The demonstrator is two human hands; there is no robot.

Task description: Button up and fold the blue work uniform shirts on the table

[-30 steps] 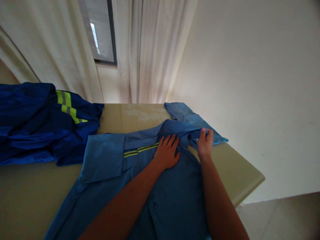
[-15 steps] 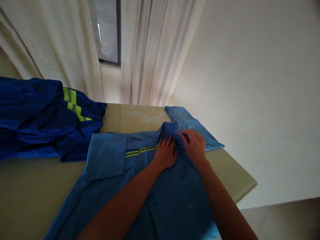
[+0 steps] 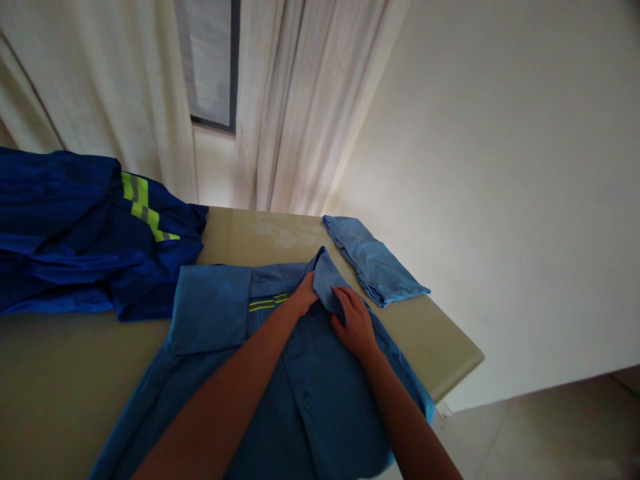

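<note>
A light blue work shirt [image 3: 270, 407] with thin yellow-green stripes and buttons lies spread on the table, reaching down past the bottom of the view. Its upper left part is folded over into a flat rectangle. At the upper right, a flap of the same cloth is turned up between my hands. My left hand [image 3: 306, 293] is closed on the fold's inner side, its fingers partly covered by the cloth. My right hand [image 3: 355, 320] grips the flap's edge from the right, fingers curled over the cloth.
A dark blue garment [image 3: 85, 247] with yellow and grey reflective bands lies heaped on the left. A folded light blue garment [image 3: 377, 260] rests near the right edge of the tan table [image 3: 440, 340]. Curtains [image 3: 310, 100] and a wall stand behind.
My left hand has gone from lying flat on the shirt to holding the fold. My right hand has come down and left, turning the flap inward, away from the folded garment behind.
</note>
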